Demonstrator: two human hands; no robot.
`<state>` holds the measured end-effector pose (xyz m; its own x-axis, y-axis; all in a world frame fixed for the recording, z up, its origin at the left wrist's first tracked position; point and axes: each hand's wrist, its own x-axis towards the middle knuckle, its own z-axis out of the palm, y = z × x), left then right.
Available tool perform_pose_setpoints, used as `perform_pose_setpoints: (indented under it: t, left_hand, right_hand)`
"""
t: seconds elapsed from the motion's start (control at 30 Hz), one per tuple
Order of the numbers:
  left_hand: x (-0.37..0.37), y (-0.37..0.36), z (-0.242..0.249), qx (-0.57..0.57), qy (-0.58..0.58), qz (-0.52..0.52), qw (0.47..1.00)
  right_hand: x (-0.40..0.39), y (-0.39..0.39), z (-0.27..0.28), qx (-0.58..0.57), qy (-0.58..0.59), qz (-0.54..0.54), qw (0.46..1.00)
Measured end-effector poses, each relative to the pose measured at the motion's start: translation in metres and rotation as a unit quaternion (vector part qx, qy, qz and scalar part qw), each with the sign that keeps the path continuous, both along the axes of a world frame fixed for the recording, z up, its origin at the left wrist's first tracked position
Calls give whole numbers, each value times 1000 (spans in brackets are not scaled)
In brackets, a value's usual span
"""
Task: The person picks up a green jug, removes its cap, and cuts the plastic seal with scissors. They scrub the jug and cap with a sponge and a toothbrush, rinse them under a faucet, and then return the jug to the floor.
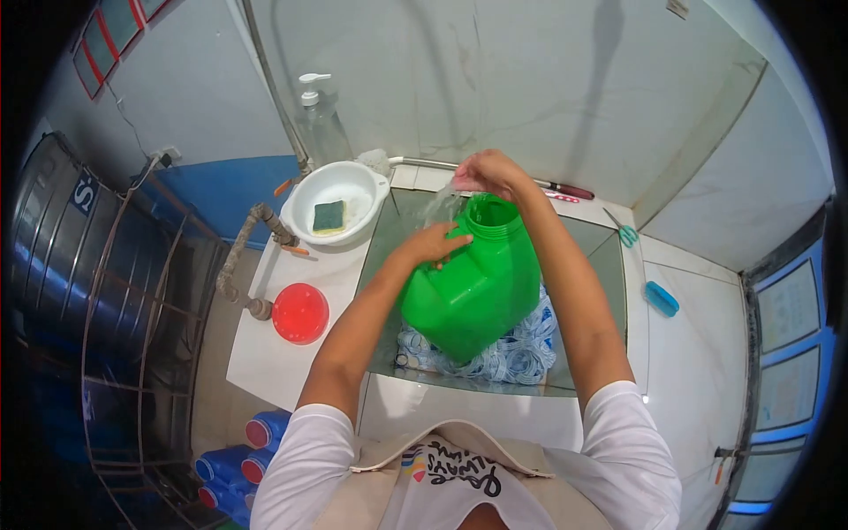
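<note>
A big green plastic jug [477, 291] leans over the sink [594, 274], its wide mouth uncapped and tilted up and away from me. My left hand [431, 245] is closed on the jug's handle, just left of the neck. Beyond the mouth, my right hand [491, 171] is bent at the wrist with its fingers pinched together on crumpled clear plastic film [439, 208]. That film hangs between the two hands, beside the neck. Under the jug, several coiled light-blue and white bundles [517, 364] lie in the sink, partly hidden.
Left of the sink stand a white basin [305, 196] with a green sponge [329, 216], a pump bottle [323, 124], a red lid [300, 314] and a pipe tap [231, 265]. A knife [570, 190], scissors [627, 234] and blue brush [661, 299] lie right. Blue bottles [225, 466] stand below.
</note>
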<state>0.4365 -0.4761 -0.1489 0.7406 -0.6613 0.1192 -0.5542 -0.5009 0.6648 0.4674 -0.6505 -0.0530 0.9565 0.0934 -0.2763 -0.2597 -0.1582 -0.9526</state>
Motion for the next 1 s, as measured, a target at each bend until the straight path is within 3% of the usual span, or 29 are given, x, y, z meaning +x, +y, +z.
perform_pose_setpoints:
  t: [0.03, 0.07, 0.1, 0.13, 0.17, 0.23, 0.27, 0.33, 0.37, 0.43, 0.47, 0.5, 0.53, 0.57, 0.6, 0.67, 0.7, 0.73, 0.77, 0.8, 0.83, 0.87, 0.9, 1.0]
  left_hand:
    - [-5, -1, 10, 50, 179, 26, 982]
    - [-11, 1, 11, 48, 178, 30, 982]
    - [-17, 3, 10, 1, 212, 47, 976]
    - [-25, 4, 7, -46, 246, 63, 966]
    - [-31, 1, 3, -49, 246, 67, 966]
    - [-47, -7, -14, -76, 287, 155, 942]
    - [-52, -6, -29, -79, 287, 163, 941]
    - [-60, 0, -48, -107, 79, 102, 986]
    - [-63, 10, -47, -111, 75, 109, 985]
    - [-80, 51, -10, -229, 246, 113, 935]
    - [-80, 77, 1, -287, 269, 184, 901]
    - [-75, 103, 6, -370, 257, 245, 858]
    - [-72, 130, 7, -436, 171, 298, 832]
    - [-64, 156, 8, -433, 142, 398, 796]
    - [-64, 178, 12, -460, 103, 427, 772]
    - [-41, 213, 13, -406, 101, 552, 722]
    - [-39, 220, 20, -403, 100, 549, 725]
    - [-41, 225, 29, -411, 173, 533, 719]
    - [-41, 234, 35, -417, 245, 516, 707]
    - [-31, 249, 22, -418, 242, 519, 706]
    - [-11, 265, -11, -482, 284, 465, 686]
    - [6, 278, -37, -544, 323, 407, 659]
    - [18, 285, -51, -561, 356, 426, 614]
    - [-3, 262, -21, -544, 370, 415, 629]
  right_hand:
    - [2, -7, -8, -50, -48, -18, 997]
    - [-1, -12, -23, -213, -160, 75, 961]
    - [-4, -17, -40, -367, -267, 163, 876]
    - [-34, -10, -40, -464, -202, 194, 841]
    - [-54, 2, -51, -542, -180, 218, 792]
    - [-90, 16, -77, -598, -342, 169, 705]
    - [-96, 18, -81, -595, -347, 175, 703]
    - [-101, 17, -82, -580, -446, 98, 675]
    - [-101, 13, -81, -579, -453, 102, 670]
    - [-102, 10, -72, -544, -479, 106, 681]
    - [-102, 12, -67, -544, -480, 106, 680]
    - [-96, 13, -56, -546, -477, 85, 684]
    - [-94, 13, -45, -548, -470, 64, 689]
    - [-91, 16, -24, -546, -483, 32, 684]
    - [-86, 20, 4, -543, -495, -1, 678]
    - [-84, 18, 64, -492, -496, -55, 714]
    - [-82, 12, 88, -467, -521, -108, 706]
    - [-86, 3, 107, -440, -546, -158, 695]
    - [-96, -7, 121, -404, -520, -199, 726]
    - [-104, -25, 128, -365, -492, -237, 754]
    - [-101, -64, 107, -292, -511, -232, 775]
    - [-71, -143, 22, -257, -552, -271, 746]
    - [-64, -148, 19, -257, -555, -265, 745]
    - [-124, -134, -37, -228, -541, -253, 769]
